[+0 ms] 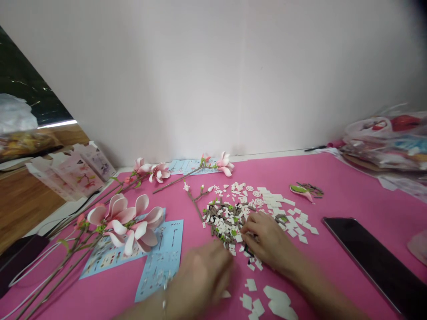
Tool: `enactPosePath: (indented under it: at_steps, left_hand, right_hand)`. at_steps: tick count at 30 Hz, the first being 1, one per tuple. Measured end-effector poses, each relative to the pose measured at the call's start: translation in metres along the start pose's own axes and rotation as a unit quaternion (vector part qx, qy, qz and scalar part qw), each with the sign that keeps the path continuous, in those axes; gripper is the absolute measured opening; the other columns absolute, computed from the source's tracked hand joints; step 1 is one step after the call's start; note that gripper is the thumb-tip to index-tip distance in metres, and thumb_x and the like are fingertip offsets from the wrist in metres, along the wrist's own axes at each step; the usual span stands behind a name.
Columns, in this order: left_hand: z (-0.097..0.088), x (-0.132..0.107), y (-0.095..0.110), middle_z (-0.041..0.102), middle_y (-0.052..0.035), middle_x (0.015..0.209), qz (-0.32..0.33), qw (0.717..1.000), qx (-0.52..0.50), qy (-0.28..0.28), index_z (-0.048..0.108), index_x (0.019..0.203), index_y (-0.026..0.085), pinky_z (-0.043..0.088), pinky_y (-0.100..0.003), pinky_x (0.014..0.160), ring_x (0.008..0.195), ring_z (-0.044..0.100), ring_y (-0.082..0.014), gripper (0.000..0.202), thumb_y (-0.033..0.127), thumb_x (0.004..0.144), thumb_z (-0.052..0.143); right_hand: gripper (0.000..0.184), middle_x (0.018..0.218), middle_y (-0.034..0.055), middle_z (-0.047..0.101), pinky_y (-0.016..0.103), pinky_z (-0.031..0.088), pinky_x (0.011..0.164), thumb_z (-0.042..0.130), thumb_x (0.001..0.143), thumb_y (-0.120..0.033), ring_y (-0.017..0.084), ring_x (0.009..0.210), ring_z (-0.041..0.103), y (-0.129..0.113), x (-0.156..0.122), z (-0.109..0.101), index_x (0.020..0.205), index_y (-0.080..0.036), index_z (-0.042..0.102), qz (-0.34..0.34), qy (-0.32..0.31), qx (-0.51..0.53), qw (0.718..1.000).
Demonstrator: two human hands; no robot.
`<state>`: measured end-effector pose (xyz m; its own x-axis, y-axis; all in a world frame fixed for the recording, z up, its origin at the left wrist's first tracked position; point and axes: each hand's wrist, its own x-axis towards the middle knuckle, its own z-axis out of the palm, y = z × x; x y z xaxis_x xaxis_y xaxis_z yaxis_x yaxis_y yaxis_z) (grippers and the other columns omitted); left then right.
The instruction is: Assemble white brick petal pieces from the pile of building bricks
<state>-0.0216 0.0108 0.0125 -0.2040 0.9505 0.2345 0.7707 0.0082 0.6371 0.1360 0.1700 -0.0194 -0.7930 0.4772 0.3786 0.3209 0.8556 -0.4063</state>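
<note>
My right hand (265,238) rests on the pink table cover (333,200), its fingertips curled into a heap of small brown, white and green building pieces (227,218). What the fingers pinch is hidden. My left hand (200,275) is smeared by motion near the front, just left of the heap and beside the blue instruction sheets (160,262). Flat white pieces (276,302) lie in front of both hands.
Built pink-and-white flowers on long stems (126,222) lie at the left. A dark phone (373,258) lies at the right. More white pieces (283,209) spread right of the heap. Plastic bags (383,138) sit at the far right, small boxes (76,171) at the left.
</note>
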Motion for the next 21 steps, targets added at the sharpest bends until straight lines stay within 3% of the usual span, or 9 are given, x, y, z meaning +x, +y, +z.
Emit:
enactPosePath:
  at_steps: [4,7,11,16,21]
  left_hand:
    - [-0.002,0.044,-0.035,0.063,-0.0030,0.088,0.032,0.996,0.069,-0.052,0.063,0.081,0.016,0.050,-0.033,0.074,0.081,0.061,-0.0173,0.011,0.013,0.089,0.057]
    - [0.001,0.060,-0.044,0.063,-0.0048,0.095,0.048,0.992,0.093,-0.066,0.066,0.082,0.018,0.048,-0.033,0.081,0.091,0.059,-0.0200,0.014,0.009,0.087,0.055]
    - [0.006,0.065,-0.037,0.064,-0.0052,0.099,0.078,0.986,0.112,-0.092,0.068,0.090,0.019,0.046,-0.033,0.085,0.096,0.058,-0.0212,0.017,0.009,0.087,0.054]
    - [0.007,0.066,-0.025,0.064,-0.0032,0.091,0.114,0.976,0.129,-0.136,0.069,0.086,0.021,0.046,-0.030,0.079,0.091,0.058,-0.0208,0.013,0.011,0.083,0.060]
    - [0.008,0.063,-0.020,0.063,-0.0039,0.090,0.126,0.970,0.151,-0.142,0.068,0.084,0.019,0.044,-0.031,0.077,0.091,0.056,-0.0210,0.012,0.011,0.084,0.059]
  right_hand:
    - [0.019,0.075,0.0060,0.060,0.035,0.040,0.066,0.052,0.086,-0.014,0.021,0.073,0.054,0.006,0.001,-0.002,0.073,-0.019,0.064,0.047,0.038,-0.007,0.998]
    - [0.018,0.073,0.0049,0.060,0.035,0.040,0.065,0.052,0.085,-0.013,0.021,0.071,0.054,0.009,0.001,-0.005,0.072,-0.018,0.063,0.081,0.062,-0.005,0.995]
    - [0.016,0.070,0.0030,0.059,0.033,0.041,0.064,0.053,0.084,-0.015,0.020,0.070,0.055,0.013,0.003,-0.008,0.073,-0.020,0.064,0.105,0.075,0.008,0.992]
    - [0.016,0.072,0.0023,0.062,0.032,0.042,0.065,0.053,0.083,-0.017,0.021,0.073,0.057,0.014,0.003,-0.008,0.074,-0.021,0.065,0.120,0.081,0.023,0.989]
    - [0.017,0.068,0.0017,0.062,0.032,0.041,0.063,0.053,0.082,-0.017,0.020,0.069,0.057,0.013,0.003,-0.009,0.070,-0.021,0.065,0.127,0.075,0.030,0.989]
